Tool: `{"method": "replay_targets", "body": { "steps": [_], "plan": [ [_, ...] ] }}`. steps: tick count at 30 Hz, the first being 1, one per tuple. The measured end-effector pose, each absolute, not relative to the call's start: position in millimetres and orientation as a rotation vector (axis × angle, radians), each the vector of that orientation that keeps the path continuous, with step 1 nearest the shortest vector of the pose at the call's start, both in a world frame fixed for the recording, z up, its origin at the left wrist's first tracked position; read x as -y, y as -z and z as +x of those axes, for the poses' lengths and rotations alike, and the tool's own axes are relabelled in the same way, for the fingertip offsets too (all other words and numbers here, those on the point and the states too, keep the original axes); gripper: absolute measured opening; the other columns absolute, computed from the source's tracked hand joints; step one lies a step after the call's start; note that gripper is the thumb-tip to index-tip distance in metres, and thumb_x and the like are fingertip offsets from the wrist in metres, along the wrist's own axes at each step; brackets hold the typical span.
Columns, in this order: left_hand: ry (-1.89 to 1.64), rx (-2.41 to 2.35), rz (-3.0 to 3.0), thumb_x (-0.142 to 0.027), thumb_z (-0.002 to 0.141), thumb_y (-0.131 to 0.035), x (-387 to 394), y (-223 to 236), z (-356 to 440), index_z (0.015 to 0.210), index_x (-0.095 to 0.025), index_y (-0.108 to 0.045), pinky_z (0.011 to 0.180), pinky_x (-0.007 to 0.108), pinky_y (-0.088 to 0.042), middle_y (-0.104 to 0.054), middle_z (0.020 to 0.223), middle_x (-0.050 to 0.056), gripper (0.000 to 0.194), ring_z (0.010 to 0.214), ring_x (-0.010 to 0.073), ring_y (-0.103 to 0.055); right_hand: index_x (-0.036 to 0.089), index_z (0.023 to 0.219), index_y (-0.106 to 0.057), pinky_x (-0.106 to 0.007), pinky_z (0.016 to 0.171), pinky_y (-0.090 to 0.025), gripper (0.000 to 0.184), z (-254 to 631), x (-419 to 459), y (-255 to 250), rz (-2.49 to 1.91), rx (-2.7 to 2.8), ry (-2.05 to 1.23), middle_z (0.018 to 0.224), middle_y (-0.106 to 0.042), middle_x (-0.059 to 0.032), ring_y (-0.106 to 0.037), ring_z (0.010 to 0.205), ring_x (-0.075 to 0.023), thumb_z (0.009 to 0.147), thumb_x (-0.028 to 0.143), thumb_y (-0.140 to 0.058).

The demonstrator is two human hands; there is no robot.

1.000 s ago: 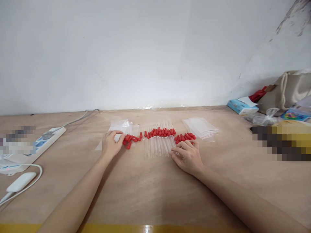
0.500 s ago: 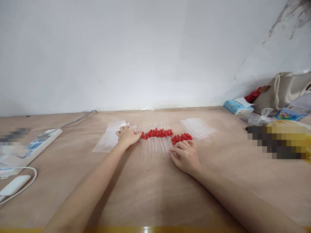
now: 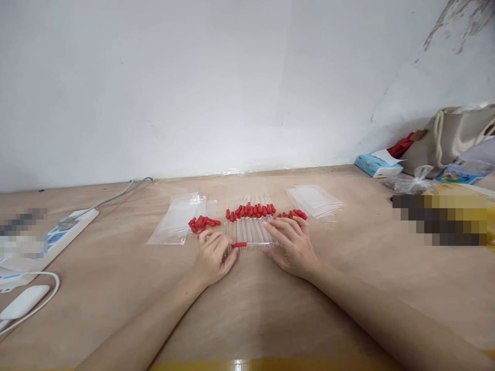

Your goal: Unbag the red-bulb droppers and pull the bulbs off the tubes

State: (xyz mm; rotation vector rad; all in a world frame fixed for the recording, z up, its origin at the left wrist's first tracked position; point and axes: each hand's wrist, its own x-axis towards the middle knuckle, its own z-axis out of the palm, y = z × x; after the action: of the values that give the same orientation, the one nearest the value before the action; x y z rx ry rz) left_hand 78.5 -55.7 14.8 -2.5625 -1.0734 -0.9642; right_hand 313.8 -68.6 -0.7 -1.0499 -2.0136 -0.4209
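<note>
My left hand (image 3: 216, 255) pinches a red rubber bulb (image 3: 240, 245) between thumb and fingers. A clear glass dropper tube (image 3: 259, 244) runs sideways from the bulb to my right hand (image 3: 296, 245), whose curled fingers close on its far end. Whether the bulb is seated on the tube I cannot make out. Beneath and behind lies a row of clear glass tubes (image 3: 251, 229), and beyond it are droppers with red bulbs (image 3: 255, 209). Loose red bulbs (image 3: 203, 222) lie behind my left hand; more red bulbs (image 3: 296, 213) are partly covered by my right fingers.
Clear plastic bags lie in a left stack (image 3: 174, 221) and a right stack (image 3: 315, 201). A power strip (image 3: 71, 232) with cables is at far left. A tissue pack (image 3: 377, 165), a cloth bag (image 3: 429, 139) and plastic packaging (image 3: 412, 183) crowd the right.
My left hand has come from the loose bulbs toward me and right, now with a red bulb. My right hand now holds a tube crosswise. The left bulb pile is uncovered.
</note>
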Motion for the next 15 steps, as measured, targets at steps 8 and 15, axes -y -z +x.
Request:
{"method": "replay_targets", "body": {
  "steps": [8,15],
  "plan": [
    [1.012,0.98,-2.645,-0.021,0.079,-0.054,57,-7,84,0.086,-0.019,-0.054,0.081,0.037,-0.028,-0.065,0.083,0.001,0.008,0.079,0.0156,-0.055,0.024,0.094,-0.062,-0.042,0.095,-0.016,0.019,299,68,7,-0.939,2.151,0.357,0.062,-0.06,0.0032,-0.049,0.068,-0.0112,0.083,0.034,-0.051],
    [0.996,0.86,-2.665,-0.027,0.081,-0.056,56,-8,85,0.089,-0.024,-0.061,0.082,0.036,-0.027,-0.066,0.083,-0.002,0.01,0.08,0.0145,-0.053,0.023,0.081,-0.064,-0.039,0.091,-0.018,0.017,297,69,8,-0.876,2.178,0.309,0.06,-0.058,0.0036,-0.043,0.066,-0.0101,0.083,0.033,-0.05]
  ]
}}
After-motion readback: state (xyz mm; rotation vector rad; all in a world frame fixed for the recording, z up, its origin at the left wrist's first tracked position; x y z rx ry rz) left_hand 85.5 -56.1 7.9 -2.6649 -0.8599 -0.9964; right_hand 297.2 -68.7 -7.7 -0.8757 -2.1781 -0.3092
